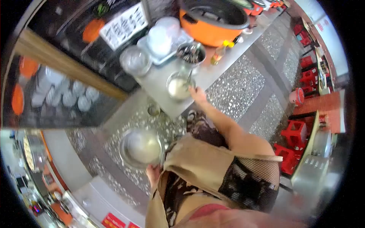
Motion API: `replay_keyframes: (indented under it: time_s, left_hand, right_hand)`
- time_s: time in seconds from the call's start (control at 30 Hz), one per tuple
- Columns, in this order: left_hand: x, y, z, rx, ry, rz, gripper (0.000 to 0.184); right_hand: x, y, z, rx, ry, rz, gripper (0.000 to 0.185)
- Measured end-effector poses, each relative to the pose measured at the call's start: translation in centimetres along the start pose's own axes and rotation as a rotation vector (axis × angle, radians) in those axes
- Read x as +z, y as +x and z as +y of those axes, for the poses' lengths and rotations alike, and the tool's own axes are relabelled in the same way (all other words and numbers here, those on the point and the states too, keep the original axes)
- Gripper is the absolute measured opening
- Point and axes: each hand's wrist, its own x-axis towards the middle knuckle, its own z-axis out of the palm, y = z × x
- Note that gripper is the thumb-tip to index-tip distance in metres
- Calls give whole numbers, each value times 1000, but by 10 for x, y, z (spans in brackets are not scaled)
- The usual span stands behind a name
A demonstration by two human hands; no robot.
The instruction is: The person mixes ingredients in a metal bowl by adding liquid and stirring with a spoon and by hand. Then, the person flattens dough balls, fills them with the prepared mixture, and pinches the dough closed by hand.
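My right hand (197, 95) is closed at the right rim of a small round container (178, 88) with pale contents, on the metal counter (156, 85). A spoon or ladle handle rises from that container beside my fingers; which of the two I grip cannot be told. Low on the left, my left hand (153, 173) is closed on the rim of a large metal bowl (141, 148), which holds something pale and hangs above the speckled floor. Just behind the small container stands a metal pot of utensils (191, 54).
A big orange cooker (213, 24), a yellow-capped bottle (218, 54), a clear bowl (135, 60) and a tray with white bags (163, 40) stand on the counter. A glass cabinet (64, 91) is at the left. Red stools (294, 133) line the right.
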Motion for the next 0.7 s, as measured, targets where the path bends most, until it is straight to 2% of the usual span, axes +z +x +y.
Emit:
replay_keyframes:
  time_s: [0.03,0.07,0.1,0.13,0.17,0.2,0.27,0.33,0.37,0.43,0.47,0.5,0.57,0.6,0.63,0.7]
  left_hand:
    - [-4,-9,-10,7,-24,25,62]
    - [-25,36,-35,-10,-145,23,54]
    - [-121,-53,-9,-41,-68,18,26]
    - [-111,-35,-3,-79,-67,94,29]
    - [-95,-35,11,-21,-55,-10,34]
    - [-87,-15,19,-112,-45,32,44]
    - [-64,-28,39,-87,-42,29,42]
    - [-72,-10,35,-130,-74,28,42]
    - [-77,-1,33,-160,-103,25,42]
    - [-69,5,34,-127,-134,21,40]
    - [-64,4,39,-83,-123,24,36]
    - [-45,-8,53,-79,-161,131,34]
    - [-54,-5,65,-33,-192,96,34]
    - [-45,-13,80,7,-196,183,34]
    - [-52,-14,90,16,-196,189,36]
    - [-52,-26,114,94,-147,166,37]
  right_hand:
    - [3,0,1,-20,-12,-26,57]
    - [-10,14,-11,-53,91,110,54]
    - [14,-125,36,67,42,129,52]
    - [15,-117,31,1,62,102,49]
    - [16,-118,31,-47,83,72,46]
    - [16,-114,17,-93,135,147,44]
    - [15,-127,14,-109,171,199,42]
    - [10,-124,13,-150,228,312,36]
    - [6,-125,11,-157,220,291,36]
    - [4,-130,-17,-159,424,171,29]
    - [18,-122,-14,-283,290,172,23]
    - [35,-127,-30,-317,294,79,23]
    - [49,-150,-76,-452,238,-129,22]
    - [51,-176,-115,-465,234,-276,19]
    - [74,-191,-129,-626,219,-305,17]
    - [97,-236,-181,-914,365,-522,13]
